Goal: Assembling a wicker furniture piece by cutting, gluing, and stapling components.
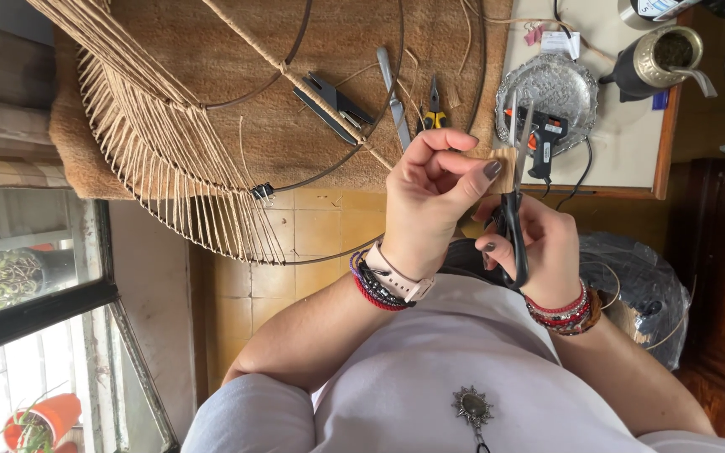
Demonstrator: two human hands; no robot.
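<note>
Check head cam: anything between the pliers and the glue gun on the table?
Yes, in the head view: the silver tray rim and raised scissors blades lie between pliers and glue gun.

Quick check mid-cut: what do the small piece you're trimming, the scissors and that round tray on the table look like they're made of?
The small tan piece, pinched in the left hand, looks like matte cardboard or thin leather; I cannot tell which. The scissors in the right hand show shiny steel blades and black, likely plastic, handles. The round tray looks like embossed silvery metal, with a bright patterned sheen.
</note>
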